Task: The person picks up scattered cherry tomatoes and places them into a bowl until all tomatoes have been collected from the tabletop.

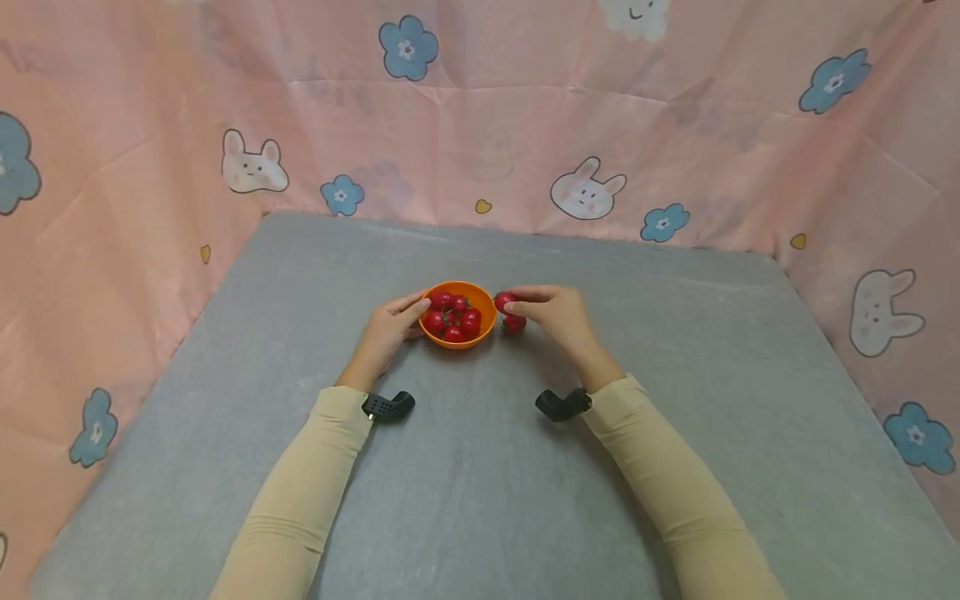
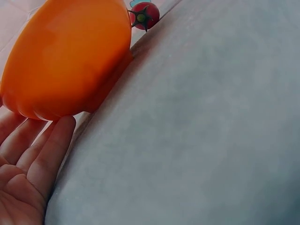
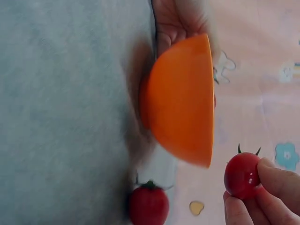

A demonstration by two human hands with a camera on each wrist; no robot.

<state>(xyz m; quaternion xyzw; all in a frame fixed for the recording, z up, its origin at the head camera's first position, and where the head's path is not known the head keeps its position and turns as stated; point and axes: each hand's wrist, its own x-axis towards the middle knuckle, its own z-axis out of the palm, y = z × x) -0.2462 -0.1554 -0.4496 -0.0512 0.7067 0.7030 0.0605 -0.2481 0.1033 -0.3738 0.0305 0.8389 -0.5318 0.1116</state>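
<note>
An orange bowl [image 1: 486,307] stands on the table with several red cherry tomatoes [image 1: 453,334] inside. My left hand [image 1: 386,330] holds the bowl from its left side, thumb on the rim and fingers against the outer wall. Between thumb and fingers, my right hand [image 1: 561,320] pinches one cherry tomato [image 3: 242,175], raised just off the bowl's right rim; its green sepals show in the right wrist view. Below that hand, another cherry tomato [image 3: 149,205] with a green stem top lies on the table, to the right of the bowl.
The grey table [image 1: 465,483] stretches out around the bowl. A pink curtain [image 1: 465,125] printed with rabbits and blue flowers rises behind it and along both sides. Each wrist carries a black camera mount [image 1: 390,407] over a beige sleeve [image 1: 288,500].
</note>
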